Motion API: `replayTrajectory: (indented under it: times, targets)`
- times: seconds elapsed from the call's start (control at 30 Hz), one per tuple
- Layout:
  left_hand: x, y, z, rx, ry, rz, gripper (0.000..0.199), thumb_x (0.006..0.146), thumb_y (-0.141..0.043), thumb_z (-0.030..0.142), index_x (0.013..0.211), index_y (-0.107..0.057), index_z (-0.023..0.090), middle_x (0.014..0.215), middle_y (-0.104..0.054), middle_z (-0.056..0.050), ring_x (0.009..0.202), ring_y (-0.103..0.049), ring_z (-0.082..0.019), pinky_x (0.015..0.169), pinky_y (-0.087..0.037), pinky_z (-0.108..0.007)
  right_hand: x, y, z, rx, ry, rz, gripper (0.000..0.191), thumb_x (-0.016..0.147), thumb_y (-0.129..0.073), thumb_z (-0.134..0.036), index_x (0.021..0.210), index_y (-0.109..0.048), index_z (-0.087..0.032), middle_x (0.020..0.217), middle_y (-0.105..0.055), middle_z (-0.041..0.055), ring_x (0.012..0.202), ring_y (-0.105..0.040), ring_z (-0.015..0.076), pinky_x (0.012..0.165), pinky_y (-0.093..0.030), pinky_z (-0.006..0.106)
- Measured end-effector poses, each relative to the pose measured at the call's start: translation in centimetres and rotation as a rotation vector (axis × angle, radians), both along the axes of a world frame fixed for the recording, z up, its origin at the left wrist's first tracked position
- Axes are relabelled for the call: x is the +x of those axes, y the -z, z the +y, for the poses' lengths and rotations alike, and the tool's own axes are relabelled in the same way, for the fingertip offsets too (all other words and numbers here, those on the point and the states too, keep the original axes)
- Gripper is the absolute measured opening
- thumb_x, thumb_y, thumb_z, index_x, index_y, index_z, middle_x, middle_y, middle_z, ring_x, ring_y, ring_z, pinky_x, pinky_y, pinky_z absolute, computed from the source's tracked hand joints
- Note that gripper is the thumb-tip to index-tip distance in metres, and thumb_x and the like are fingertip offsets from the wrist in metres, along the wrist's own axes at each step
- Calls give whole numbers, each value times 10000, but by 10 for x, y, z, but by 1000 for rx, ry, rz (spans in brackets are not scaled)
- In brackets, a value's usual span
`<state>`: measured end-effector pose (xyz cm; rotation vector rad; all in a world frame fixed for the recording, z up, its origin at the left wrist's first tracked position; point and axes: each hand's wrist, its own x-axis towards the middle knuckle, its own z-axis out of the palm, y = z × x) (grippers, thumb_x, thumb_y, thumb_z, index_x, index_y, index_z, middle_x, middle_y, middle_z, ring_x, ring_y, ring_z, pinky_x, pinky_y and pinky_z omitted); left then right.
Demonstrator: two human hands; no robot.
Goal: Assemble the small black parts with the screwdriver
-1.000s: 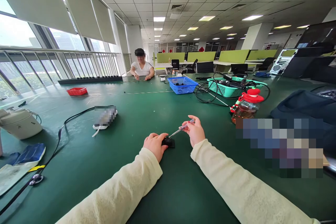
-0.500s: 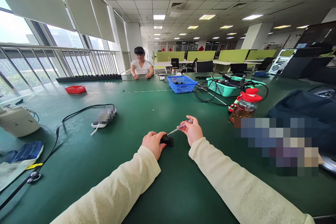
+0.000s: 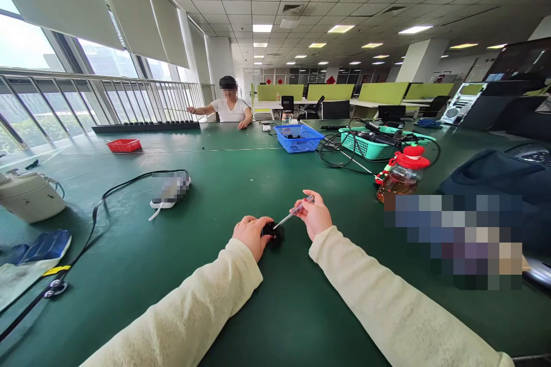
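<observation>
A small black block-shaped part rests on the green tabletop in front of me. My left hand grips it from the left, thumb at its near side and fingers over the far side. In my right hand is a slim screwdriver with a clear handle, pinched between thumb and fingers. Its thin metal shaft slants down to the left, and the tip meets the top of the black part. Exactly what the tip touches is too small to make out.
Ahead stand a blue basket and a green basket with black cables. A red-lidded bottle is at right, a red tray at far left. A white pot and a strap lie left. Another person sits opposite.
The black part has tilted a little in my left hand, and the screwdriver tip sits slightly lower on it. The person opposite has stretched one arm out towards the railing.
</observation>
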<state>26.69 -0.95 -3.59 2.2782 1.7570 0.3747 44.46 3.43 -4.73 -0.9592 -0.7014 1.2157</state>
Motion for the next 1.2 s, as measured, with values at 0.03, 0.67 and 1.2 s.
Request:
replayTrajectory:
  times: [0.03,0.67,1.2]
  targets:
    - [0,0,0,0,-1,0,406,812,-587,203,1209,-596,288,1165,-686,-19,1190,-490,-243,1055,-379,-413,0,0,0,10,-12,-1,308,709,-608,-179,978,-470,-235,567,-590,-88,504,-626,129,585,-536,305]
    - [0,2,1,36,-9,20,408,811,-597,246,1218,-595,287,1164,-690,-32,1200,-486,-247,1055,-380,-432,-2,2,-2,285,-112,-259,360,751,-608,-363,1046,-445,-238,679,-603,-73,597,-642,146,723,-534,381]
    - [-2,5,1,57,4,25,470,793,-622,265,1260,-575,242,1189,-673,-69,1228,-467,-270,1050,-387,-429,-16,-17,-39,762,-136,-791,263,874,-488,-220,1123,-549,-279,847,-631,17,760,-596,161,797,-501,338]
